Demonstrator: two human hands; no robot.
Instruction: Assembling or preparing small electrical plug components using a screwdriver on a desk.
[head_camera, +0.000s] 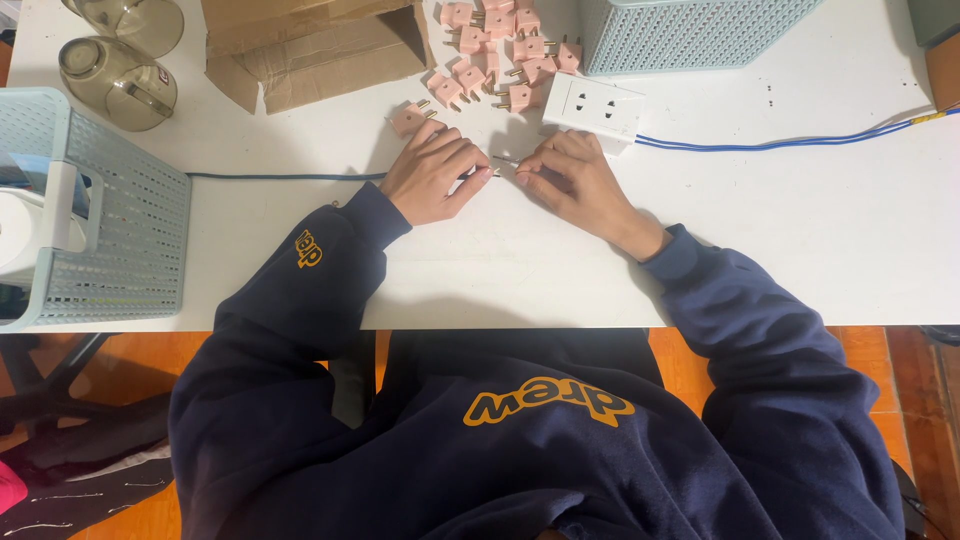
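Metal wire end (505, 161) between hands | left hand (432, 172) pinching it | right hand (570, 175) pinching it

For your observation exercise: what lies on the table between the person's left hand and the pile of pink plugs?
In the head view, one stray pink plug lies between the left hand and the plug pile; otherwise bare white table.

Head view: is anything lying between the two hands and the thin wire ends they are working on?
Nothing visible. The left hand and right hand both already pinch the thin wire ends between them on the white table. The nearest pink plug lies beyond the left hand, off to the side.
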